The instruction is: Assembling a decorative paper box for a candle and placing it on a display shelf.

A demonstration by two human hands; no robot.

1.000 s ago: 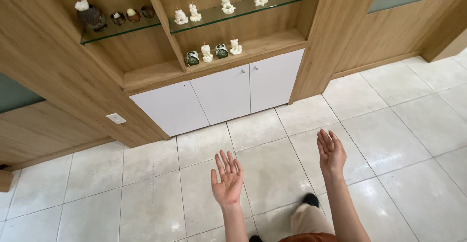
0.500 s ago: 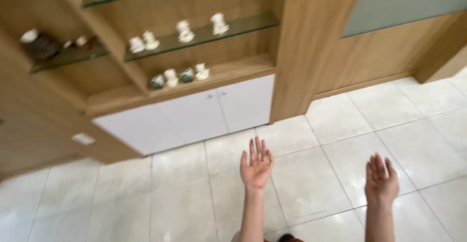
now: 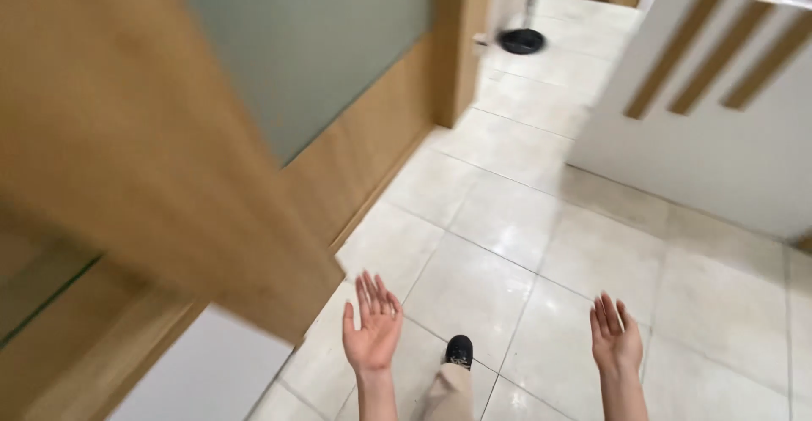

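The floor of pale glossy square tiles (image 3: 592,243) takes up most of the room, running from the person's feet up toward twelve o'clock, with thin dark grout lines crossing it on a slant. At nine to eleven o'clock stands a tall light-wood wall panel (image 3: 127,133), blurred by the head's movement, and just beside it toward twelve is a frosted grey-green glass pane (image 3: 321,40) set in a wooden frame, with a wood skirting below it meeting the tiles. At two o'clock rises a white partition with slanted wooden slats (image 3: 719,125), standing on the tiles. At seven o'clock a flat white cabinet front (image 3: 211,374) shows under the wood. Far off at twelve, a round black base of a standing pole (image 3: 521,41) rests on the floor.

Nearer, a beige trouser leg ending in a black shoe (image 3: 459,350) is planted on a tile at six o'clock. The left hand (image 3: 370,328) is held out at six, palm up, fingers spread apart, holding nothing. The right hand (image 3: 616,336) at five o'clock is likewise spread and empty, well apart from the left, both above bare tile.
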